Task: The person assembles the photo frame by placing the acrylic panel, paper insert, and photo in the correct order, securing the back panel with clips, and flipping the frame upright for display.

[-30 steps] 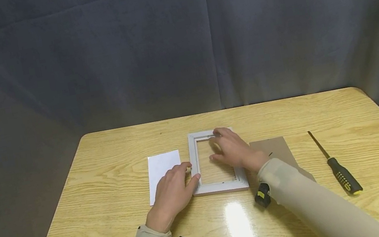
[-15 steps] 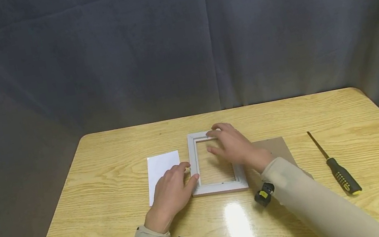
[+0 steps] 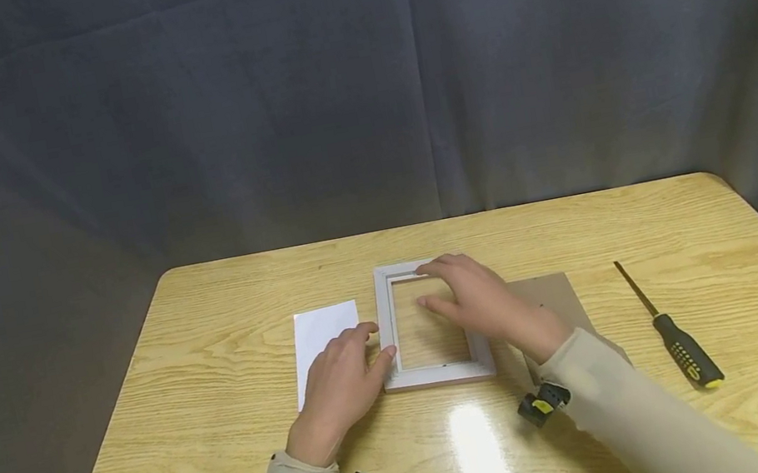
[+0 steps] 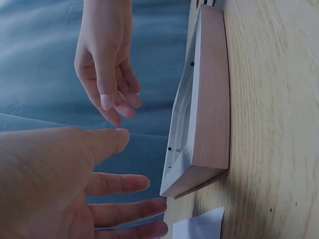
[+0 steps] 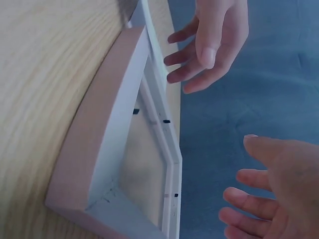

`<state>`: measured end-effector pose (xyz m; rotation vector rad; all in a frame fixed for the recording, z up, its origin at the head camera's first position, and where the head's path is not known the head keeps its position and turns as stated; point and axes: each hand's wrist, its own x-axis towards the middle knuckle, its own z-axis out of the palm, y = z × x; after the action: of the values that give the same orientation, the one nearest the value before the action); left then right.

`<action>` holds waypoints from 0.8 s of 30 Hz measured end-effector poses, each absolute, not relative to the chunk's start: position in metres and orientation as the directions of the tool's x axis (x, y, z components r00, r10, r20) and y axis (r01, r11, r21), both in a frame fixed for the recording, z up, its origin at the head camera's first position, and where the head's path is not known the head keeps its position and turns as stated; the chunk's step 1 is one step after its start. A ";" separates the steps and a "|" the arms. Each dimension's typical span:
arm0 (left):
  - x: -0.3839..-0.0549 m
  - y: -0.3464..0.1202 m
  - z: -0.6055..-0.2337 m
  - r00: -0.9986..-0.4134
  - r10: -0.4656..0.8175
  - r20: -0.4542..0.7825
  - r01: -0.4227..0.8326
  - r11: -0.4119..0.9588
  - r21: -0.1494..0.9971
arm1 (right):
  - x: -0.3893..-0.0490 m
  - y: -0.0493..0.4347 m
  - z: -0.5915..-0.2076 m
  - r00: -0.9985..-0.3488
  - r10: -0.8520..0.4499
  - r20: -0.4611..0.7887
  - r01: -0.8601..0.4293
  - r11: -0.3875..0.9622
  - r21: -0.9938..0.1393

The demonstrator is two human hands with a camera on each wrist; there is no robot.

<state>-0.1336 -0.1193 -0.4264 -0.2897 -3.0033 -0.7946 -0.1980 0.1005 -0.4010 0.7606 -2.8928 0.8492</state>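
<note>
A white picture frame [image 3: 439, 375] lies flat on the table, its inner ledge facing up. Small dark tabs [image 5: 167, 121] stick out along that ledge in the right wrist view. Beside the frame's left rail is my left hand [image 3: 340, 383], thumb and fingers spread loosely, holding nothing. My right hand [image 3: 477, 299] hovers above the upper right part of the frame, covering its corner in the head view. Its fingers are relaxed with nothing between them, and both wrist views show it raised above the frame. A white sheet of paper [image 3: 320, 331] lies partly behind my left hand.
Right of the frame, a brown backing board [image 3: 557, 298] lies partly under my right forearm. Farther right is a screwdriver [image 3: 687, 350] with a black and yellow handle. A dark curtain [image 3: 353, 89] hangs behind the wooden table [image 3: 210, 317].
My right hand has drawn back slightly to the right and toward me, away from the frame's opening. My left hand and the frame have stayed almost where they were.
</note>
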 end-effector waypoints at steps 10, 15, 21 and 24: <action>-0.134 -0.119 -0.425 -0.985 0.164 0.062 0.173 0.857 0.485 | -0.175 0.109 -0.403 -0.870 -0.448 0.207 -0.488 0.717 -0.498; -0.133 -0.118 -0.424 -0.985 0.163 0.063 0.173 0.859 0.483 | -0.165 0.113 -0.407 -0.867 -0.434 0.244 -0.497 0.714 -0.494; -0.132 -0.118 -0.423 -0.984 0.164 0.068 0.176 0.858 0.482 | -0.155 0.115 -0.409 -0.868 -0.419 0.266 -0.496 0.708 -0.503; -0.132 -0.118 -0.424 -0.984 0.166 0.063 0.176 0.856 0.486 | -0.151 0.116 -0.409 -0.870 -0.411 0.272 -0.492 0.705 -0.511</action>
<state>-0.1323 -0.1183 -0.4239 -0.2768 -3.0084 -0.7898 -0.1510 0.1156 -0.4092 0.7386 -2.7722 0.8910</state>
